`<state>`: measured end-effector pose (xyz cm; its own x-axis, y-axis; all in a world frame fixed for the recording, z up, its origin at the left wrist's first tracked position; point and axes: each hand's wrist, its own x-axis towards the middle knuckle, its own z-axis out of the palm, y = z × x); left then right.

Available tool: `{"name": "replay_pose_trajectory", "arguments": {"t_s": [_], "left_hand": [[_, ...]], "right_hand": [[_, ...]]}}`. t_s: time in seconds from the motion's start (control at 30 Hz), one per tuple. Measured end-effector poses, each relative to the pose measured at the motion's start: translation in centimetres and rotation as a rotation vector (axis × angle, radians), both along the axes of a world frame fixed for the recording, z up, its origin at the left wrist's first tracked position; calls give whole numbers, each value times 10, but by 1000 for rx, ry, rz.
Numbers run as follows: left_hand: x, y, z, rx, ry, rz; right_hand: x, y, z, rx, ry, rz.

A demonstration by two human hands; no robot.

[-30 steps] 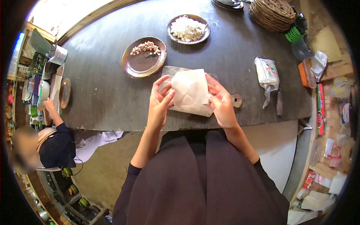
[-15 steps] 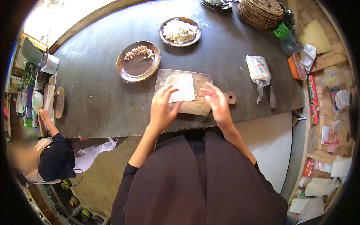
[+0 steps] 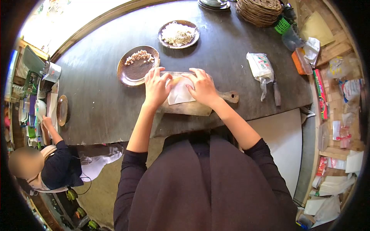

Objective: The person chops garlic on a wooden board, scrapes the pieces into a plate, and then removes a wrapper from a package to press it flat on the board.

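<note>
White square sheets, like thin pastry wrappers [image 3: 181, 94], lie on a wooden cutting board [image 3: 190, 109] in front of me. My left hand [image 3: 156, 89] is at the board's left side, fingers bent and apart, thumb close by the sheets' left edge. Over their upper right corner is my right hand [image 3: 203, 89], its fingers curved and spread at the far edge of the board, the thumb at the sheets. Just beyond my left hand stands a brown plate [image 3: 135, 74] holding small chopped pieces [image 3: 139, 57] along its far side.
A second brown plate [image 3: 197, 38] carries a pale shredded heap [image 3: 178, 33]. On the right lie a plastic-wrapped pack [image 3: 260, 66] and a dark handle [image 3: 277, 94]. Woven baskets [image 3: 258, 12] are stacked at the back. A person [image 3: 58, 165] works at the left.
Both hands have moved forward, away from me. My right hand has also shifted left, from beside the sheets to over their upper corner.
</note>
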<state>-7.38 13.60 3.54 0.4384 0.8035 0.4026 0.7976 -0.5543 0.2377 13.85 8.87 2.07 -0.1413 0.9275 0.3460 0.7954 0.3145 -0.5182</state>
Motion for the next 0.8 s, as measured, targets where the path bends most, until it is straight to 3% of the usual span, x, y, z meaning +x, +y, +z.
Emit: {"name": "replay_pose_trajectory", "arguments": {"t_s": [0.2,0.27,0.3,0.37,0.43,0.5,0.57,0.67,0.73,0.8], "left_hand": [[-6,-1,18,-182,-126,-144],[-8,-5,22,-517,-482,-163],[-10,-7,24,-516,-482,-161],[-15,-10,32,-585,-506,-166],[-18,-13,44,-687,-579,-165],[-20,-12,48,-787,-652,-165],[-23,-5,46,-891,-875,-274],[-20,10,36,-862,-772,-273],[-12,15,28,-789,-577,-245],[-6,18,11,-702,-518,-270]], "right_hand": [[5,11,-5,83,-137,74],[10,8,10,58,-93,71],[12,5,19,59,-92,74],[17,-4,38,-301,172,58],[23,-12,31,-157,251,90],[25,-24,50,-290,446,87],[27,-30,65,-321,498,97],[32,-28,62,-525,679,76],[34,-21,36,-420,398,-22],[31,-20,24,-381,303,-85]]}}
